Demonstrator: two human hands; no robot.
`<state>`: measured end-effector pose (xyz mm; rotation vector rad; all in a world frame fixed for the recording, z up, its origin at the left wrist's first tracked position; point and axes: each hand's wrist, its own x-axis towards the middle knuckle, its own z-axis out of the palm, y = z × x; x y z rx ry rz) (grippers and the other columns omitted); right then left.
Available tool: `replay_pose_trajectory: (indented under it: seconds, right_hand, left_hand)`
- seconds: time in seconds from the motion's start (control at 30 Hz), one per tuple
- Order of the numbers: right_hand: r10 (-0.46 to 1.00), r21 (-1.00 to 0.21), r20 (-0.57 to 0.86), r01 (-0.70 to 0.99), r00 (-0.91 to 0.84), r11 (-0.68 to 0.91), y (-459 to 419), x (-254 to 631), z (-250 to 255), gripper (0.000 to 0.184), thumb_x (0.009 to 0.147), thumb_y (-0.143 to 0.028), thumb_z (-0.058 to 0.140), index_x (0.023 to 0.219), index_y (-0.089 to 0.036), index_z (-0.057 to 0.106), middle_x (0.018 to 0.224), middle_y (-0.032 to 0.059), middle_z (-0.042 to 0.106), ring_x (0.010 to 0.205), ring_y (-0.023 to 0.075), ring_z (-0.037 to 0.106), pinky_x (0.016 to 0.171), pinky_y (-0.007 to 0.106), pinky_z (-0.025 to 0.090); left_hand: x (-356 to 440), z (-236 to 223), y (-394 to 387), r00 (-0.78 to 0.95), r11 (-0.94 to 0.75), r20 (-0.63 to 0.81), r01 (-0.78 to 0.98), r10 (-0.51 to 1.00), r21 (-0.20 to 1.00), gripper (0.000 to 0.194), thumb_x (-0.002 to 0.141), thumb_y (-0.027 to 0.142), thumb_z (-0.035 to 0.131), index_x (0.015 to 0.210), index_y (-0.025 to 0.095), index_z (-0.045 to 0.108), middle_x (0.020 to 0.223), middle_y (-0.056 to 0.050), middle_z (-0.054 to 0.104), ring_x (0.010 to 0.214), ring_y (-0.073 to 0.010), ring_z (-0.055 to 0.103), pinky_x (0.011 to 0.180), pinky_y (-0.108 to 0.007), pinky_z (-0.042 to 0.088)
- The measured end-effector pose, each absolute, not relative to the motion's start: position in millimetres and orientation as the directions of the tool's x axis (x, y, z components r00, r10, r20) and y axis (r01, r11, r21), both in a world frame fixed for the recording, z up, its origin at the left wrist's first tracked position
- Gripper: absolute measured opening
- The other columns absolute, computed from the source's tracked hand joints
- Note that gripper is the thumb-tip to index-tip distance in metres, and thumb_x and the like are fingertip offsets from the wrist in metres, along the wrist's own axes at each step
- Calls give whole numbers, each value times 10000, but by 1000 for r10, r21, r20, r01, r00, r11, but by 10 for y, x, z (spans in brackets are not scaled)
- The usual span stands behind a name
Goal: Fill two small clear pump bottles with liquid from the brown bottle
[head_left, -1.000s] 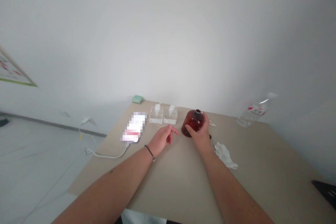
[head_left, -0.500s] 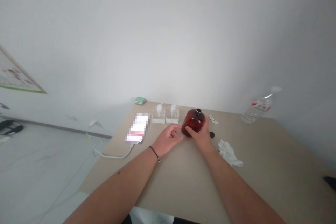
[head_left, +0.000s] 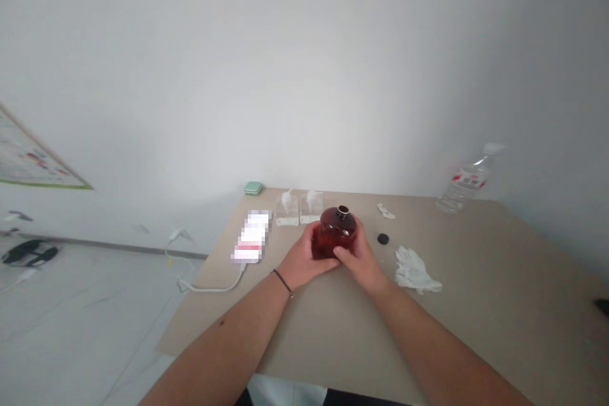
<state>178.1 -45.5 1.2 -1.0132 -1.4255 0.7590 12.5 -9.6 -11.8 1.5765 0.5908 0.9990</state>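
Between my two hands is a dark red-brown see-through bottle (head_left: pixel 337 228), its short neck uncapped and pointing up. My left hand (head_left: pixel 307 260) wraps its left side, thumb across the lower front. From the right, my right hand (head_left: pixel 359 257) grips it too, with the thumb on the front; the fingers behind are hidden. A round black cap (head_left: pixel 383 239) lies on the table to the right of the bottle. Close by rests a crumpled white glove (head_left: pixel 415 269). Two clear square pump bottles (head_left: pixel 287 210) with white pump heads stand behind my left hand.
A phone (head_left: pixel 252 236) with a white cable (head_left: pixel 214 290) lies on the table's left side. At the back are a small green case (head_left: pixel 253 188), a white scrap (head_left: pixel 386 211) and a clear water bottle (head_left: pixel 464 184). The wall borders the table (head_left: pixel 342 336).
My left hand has closed onto the red-brown bottle, which it was only beside before. The bottle has shifted slightly left and toward me, and the view has turned a little.
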Motion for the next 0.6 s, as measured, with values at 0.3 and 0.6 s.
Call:
replay_pose_trajectory:
  seconds: [0.3, 0.6]
  right_hand:
    - [815, -779, 528, 518, 237, 353, -500, 2140, 273, 344, 857, -567, 547, 949, -236, 569, 844, 17, 646, 715, 195, 586, 672, 332, 481]
    - [906, -634, 403, 754, 131, 173, -573, 2299, 506, 456, 884, -578, 458, 578, -241, 420, 525, -37, 440, 538, 157, 454, 562, 283, 281]
  left_hand:
    - [9, -4, -132, 498, -504, 403, 80, 768, 860, 837, 653, 378, 898, 1378, 215, 513, 1341, -136, 576, 1242, -343, 568, 1093, -514, 436]
    - [19, 41, -157, 553, -505, 367, 114, 748, 855, 896, 600, 403, 927, 1378, 217, 521, 1348, -151, 549, 1257, -366, 545, 1111, -529, 416]
